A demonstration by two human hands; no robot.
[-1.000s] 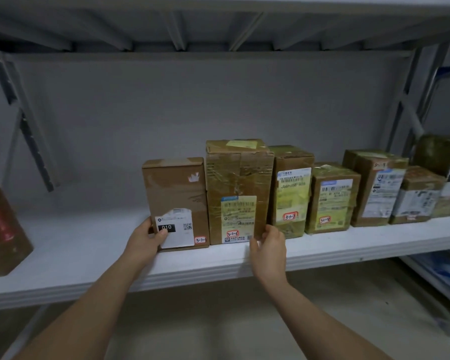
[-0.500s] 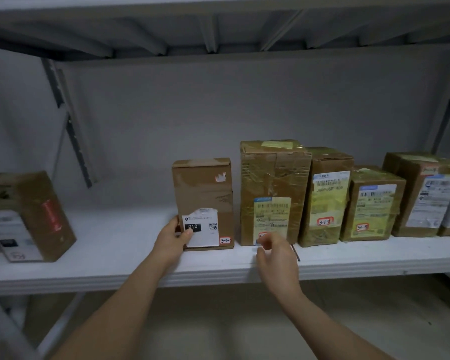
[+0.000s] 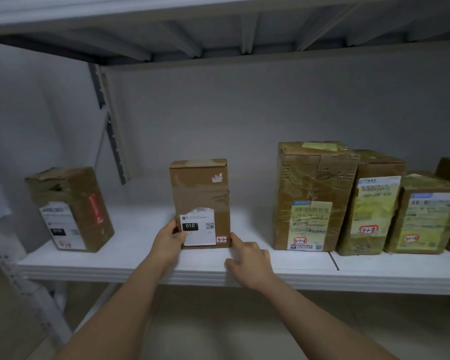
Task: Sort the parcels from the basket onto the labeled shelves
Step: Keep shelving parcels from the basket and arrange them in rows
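Left grip (image 3: 170, 240) holds parcel (image 3: 202, 203) upright on white shelf (image 3: 270, 268).

Grey wall (image 3: 244, 113) behind; pale floor (image 3: 218, 328) below

Both bare forearms are reaching forward and upward, converging slightly. Left hand (image 3: 168, 241) is gripping with its thumb wrapped over the front and its fingers hidden behind. Right hand (image 3: 248, 258) is lying palm-down just to the right of the left, fingers loosely bent, index fingertip extended forward, thumb pointing left.
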